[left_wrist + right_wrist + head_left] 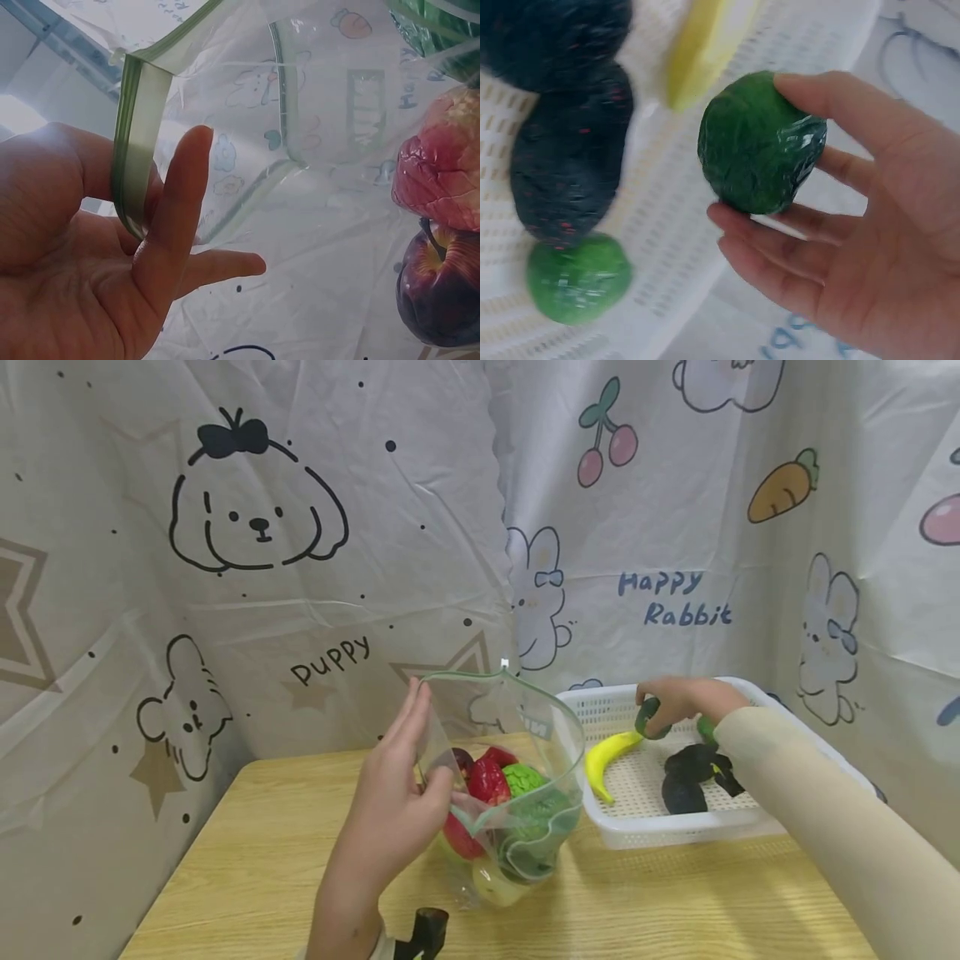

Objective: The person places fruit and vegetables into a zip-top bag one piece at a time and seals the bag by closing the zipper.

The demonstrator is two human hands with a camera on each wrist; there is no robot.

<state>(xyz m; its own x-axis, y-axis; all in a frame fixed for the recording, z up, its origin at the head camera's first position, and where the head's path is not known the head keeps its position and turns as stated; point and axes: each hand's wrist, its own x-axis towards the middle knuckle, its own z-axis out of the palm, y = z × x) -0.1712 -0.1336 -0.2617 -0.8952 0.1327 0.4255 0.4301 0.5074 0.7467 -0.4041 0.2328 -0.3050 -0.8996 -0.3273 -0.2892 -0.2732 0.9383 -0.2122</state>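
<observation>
The left hand (396,802) holds the part-filled zip bag (536,725), the right hand (686,700) grips a green fruit (759,144), and banana (606,764), seemingly two avocados (571,154) and lighter-green fruit (579,279) remain in the basket (660,833).

The head view looks forward and down; left wrist shares its bag (538,725), right its basket (675,832) (both closer).
</observation>
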